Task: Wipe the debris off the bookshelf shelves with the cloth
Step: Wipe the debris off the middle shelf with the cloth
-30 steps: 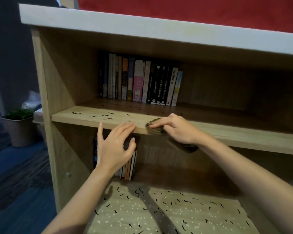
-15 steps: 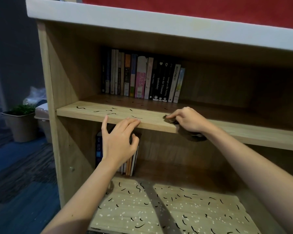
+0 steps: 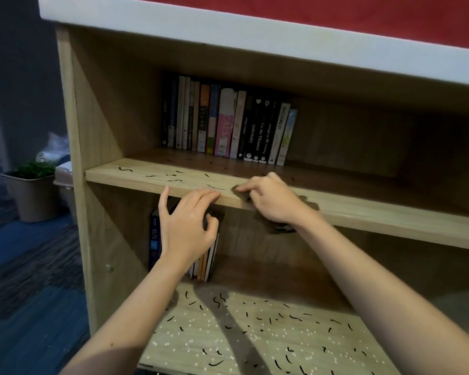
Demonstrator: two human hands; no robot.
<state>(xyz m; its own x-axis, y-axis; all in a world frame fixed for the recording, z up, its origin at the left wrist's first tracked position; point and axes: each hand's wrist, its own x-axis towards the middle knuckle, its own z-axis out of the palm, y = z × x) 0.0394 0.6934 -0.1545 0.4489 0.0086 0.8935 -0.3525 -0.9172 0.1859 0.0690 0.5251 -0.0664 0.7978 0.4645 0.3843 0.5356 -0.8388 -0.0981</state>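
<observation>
Cloth (image 3: 274,227) slid a bit left on middle shelf (image 3: 363,209) | right hand (image 3: 271,201) grips it | left hand (image 3: 186,228) holds nothing, fingers touch near edge | black bits (image 3: 173,177) still to wipe

My feed shows a dim room, with flat, low light. Above the bookshelf (image 3: 98,117) a red surface (image 3: 336,20) runs along the top edge of my view; I cannot tell whether it is wall or panel. On the left a grey wall (image 3: 19,77) drops to a blue carpet (image 3: 25,307) streaked with darker bands. On that floor, near the bookshelf's left side, stands a beige pot with a green plant (image 3: 31,196). A pale bin (image 3: 63,171) sits just beside the side panel, with crinkled plastic (image 3: 54,144) behind it.
</observation>
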